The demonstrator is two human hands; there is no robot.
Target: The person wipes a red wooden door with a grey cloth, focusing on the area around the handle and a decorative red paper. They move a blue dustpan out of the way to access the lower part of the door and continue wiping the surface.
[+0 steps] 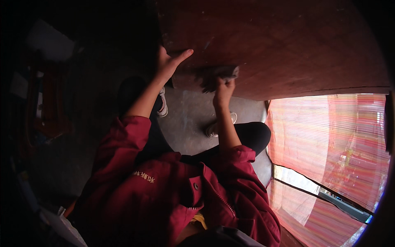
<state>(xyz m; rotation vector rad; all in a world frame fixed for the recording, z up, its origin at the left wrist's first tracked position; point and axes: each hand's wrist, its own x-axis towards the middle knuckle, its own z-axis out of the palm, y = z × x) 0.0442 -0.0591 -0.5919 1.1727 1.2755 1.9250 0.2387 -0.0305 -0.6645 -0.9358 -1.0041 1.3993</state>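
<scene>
A broad red-brown panel (277,52), apparently wooden, stands before me with pale specks and scuffs on its face. At its left edge is my left hand (166,64), the thumb stretched over the face; the other fingers are lost in the dark beyond the edge. Close to the panel's lower part, my right hand (224,91) grips a small greyish folded pad (235,72), perhaps cloth or abrasive paper. The pad is against the panel, and a dark hand-shaped shadow falls to its left. Blur and shade hide the pad's exact kind.
Below the panel lies a grey concrete floor (185,114), with my light shoes (163,103) on it between my bent knees. A striped, sunlit curtain (299,129) hangs at the right. In the dark at the left is a brown wooden piece of furniture (51,102).
</scene>
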